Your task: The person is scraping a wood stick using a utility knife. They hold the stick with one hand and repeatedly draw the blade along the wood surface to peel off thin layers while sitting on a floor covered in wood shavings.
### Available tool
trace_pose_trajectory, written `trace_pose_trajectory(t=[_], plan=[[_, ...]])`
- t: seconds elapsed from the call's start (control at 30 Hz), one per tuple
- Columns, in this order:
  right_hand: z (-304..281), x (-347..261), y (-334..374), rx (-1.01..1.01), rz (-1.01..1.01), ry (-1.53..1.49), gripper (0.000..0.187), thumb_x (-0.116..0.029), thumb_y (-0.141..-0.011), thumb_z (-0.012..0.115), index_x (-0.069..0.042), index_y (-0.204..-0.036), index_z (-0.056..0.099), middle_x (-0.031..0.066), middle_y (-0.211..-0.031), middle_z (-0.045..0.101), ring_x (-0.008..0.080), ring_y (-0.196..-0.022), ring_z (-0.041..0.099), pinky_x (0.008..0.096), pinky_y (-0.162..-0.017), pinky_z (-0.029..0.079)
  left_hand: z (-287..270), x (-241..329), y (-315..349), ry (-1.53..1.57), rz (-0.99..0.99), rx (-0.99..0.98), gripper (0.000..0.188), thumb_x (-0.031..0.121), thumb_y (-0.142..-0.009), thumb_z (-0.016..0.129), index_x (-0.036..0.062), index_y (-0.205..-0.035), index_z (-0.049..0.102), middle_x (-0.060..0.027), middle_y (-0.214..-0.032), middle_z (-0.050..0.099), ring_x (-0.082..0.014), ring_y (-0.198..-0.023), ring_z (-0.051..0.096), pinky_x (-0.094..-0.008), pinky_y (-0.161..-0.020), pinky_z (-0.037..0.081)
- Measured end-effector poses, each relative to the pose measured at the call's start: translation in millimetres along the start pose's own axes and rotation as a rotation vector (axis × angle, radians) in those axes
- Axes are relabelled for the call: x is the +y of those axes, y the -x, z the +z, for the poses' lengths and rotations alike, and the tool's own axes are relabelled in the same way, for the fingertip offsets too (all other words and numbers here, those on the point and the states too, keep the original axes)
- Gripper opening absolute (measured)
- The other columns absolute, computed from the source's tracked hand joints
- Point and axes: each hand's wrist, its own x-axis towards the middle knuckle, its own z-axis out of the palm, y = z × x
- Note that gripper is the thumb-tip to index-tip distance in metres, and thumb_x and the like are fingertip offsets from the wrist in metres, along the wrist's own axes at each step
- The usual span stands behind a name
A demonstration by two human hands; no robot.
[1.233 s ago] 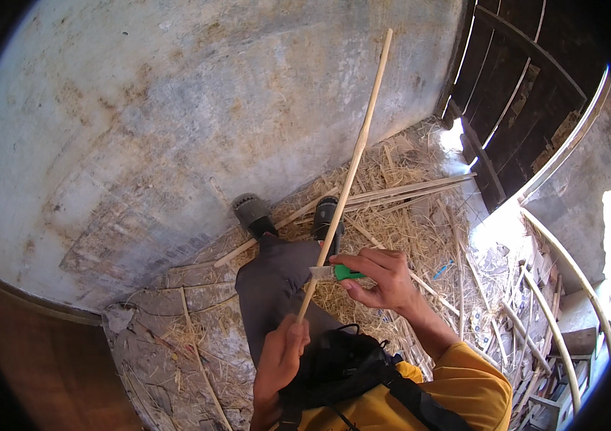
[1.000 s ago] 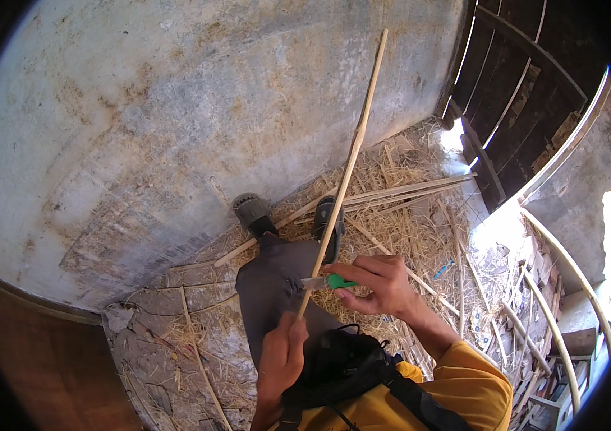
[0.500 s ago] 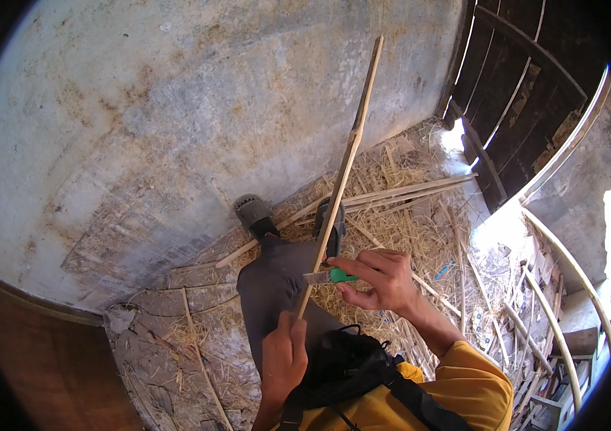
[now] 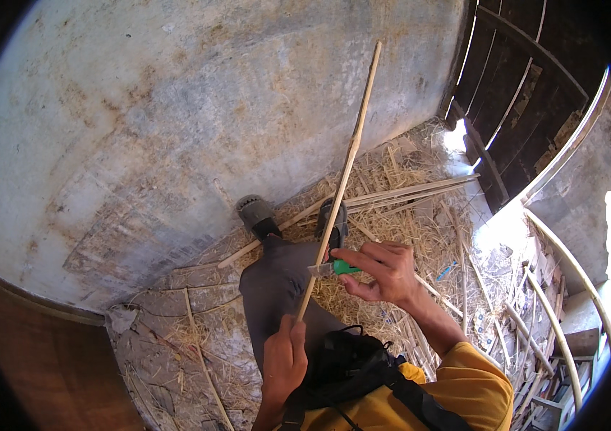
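A long, thin bamboo strip [image 4: 353, 146] slants up and away from me, with a node partway along it. Its lower end is gripped in my left hand [image 4: 284, 359], thumb along the strip. My right hand [image 4: 384, 271] pinches the green handle of a knife [image 4: 347, 267]. The short metal blade lies across the strip, its edge against the wood a little above my left hand. Both hands are over my lap, where a dark trouser leg [image 4: 277, 276] shows below the strip.
Straw-like shavings [image 4: 399, 237] cover the floor around my sandals [image 4: 255, 212]. More bamboo strips [image 4: 420, 190] lie beyond my feet. A stained wall [image 4: 176, 129] rises ahead, dark wooden boards [image 4: 514, 93] stand at the far right, and curved poles [image 4: 550, 316] lean at the right.
The strip has rotated slightly in my grip and shows a narrower face. Its far end has dipped a little. The knife and right hand have shifted slightly upward and to the right.
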Motion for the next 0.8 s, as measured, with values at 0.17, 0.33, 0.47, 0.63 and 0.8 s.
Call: trace_pose_trajectory(t=[0.17, 0.33, 0.47, 0.63, 0.8], plan=[[2.2, 2.4, -2.6, 0.020, -0.013, 0.012, 0.040, -0.026, -0.083, 0.087, -0.019, -0.122, 0.081, -0.0031, -0.076, 0.061, 0.0165, -0.060, 0.065, 0.0327, -0.053, 0.053, -0.3, -0.4, 0.7, -0.017, 0.011, 0.006, 0.025, 0.022, -0.116, 0.047, 0.0003, -0.107, 0.056, -0.0264, -0.079, 0.064, -0.0538, -0.079, 0.066, -0.0579, -0.066, 0.047], [0.5, 5.4, -3.0, -0.003, 0.032, 0.032, 0.038, -0.027, -0.087, 0.085, -0.017, -0.123, 0.082, 0.0011, -0.085, 0.073, 0.0183, -0.062, 0.068, 0.0347, -0.054, 0.054, -0.9, -2.3, 0.9, -0.020, -0.005, 0.000, 0.024, 0.022, -0.116, 0.047, 0.0010, -0.108, 0.056, -0.0255, -0.077, 0.063, -0.0534, -0.078, 0.066, -0.0581, -0.066, 0.047], [1.8, 47.9, -4.9, 0.250, 0.317, 0.010, 0.034, -0.027, -0.095, 0.080, -0.010, -0.125, 0.081, 0.0131, -0.098, 0.082, 0.0287, -0.063, 0.070, 0.0402, -0.060, 0.057, 2.2, -16.3, 13.9, -0.069, -0.045, -0.052, 0.026, 0.022, -0.117, 0.046, 0.0019, -0.107, 0.057, -0.0235, -0.075, 0.062, -0.0518, -0.075, 0.066, -0.0567, -0.064, 0.046], [-12.3, 107.0, -1.7, 0.369, 0.675, -0.044, 0.035, -0.031, -0.103, 0.071, -0.003, -0.123, 0.079, 0.0130, -0.080, 0.073, 0.0200, -0.064, 0.064, 0.0363, -0.063, 0.050, -4.8, -41.9, 26.1, 0.081, -0.057, -0.072, 0.036, 0.029, -0.119, 0.045, 0.0009, -0.099, 0.056, -0.0186, -0.071, 0.058, -0.0406, -0.064, 0.062, -0.0464, -0.061, 0.045], [2.3, 85.4, 14.9, 0.256, 0.607, -0.206, 0.038, -0.034, -0.106, 0.065, -0.001, -0.123, 0.073, 0.0096, -0.078, 0.065, 0.0192, -0.067, 0.059, 0.0359, -0.065, 0.048, -15.1, -39.3, 13.7, 0.388, -0.136, -0.079, 0.048, 0.041, -0.121, 0.038, 0.0033, -0.099, 0.056, -0.0002, -0.075, 0.045, -0.0086, -0.064, 0.039, -0.0292, -0.057, 0.037]])
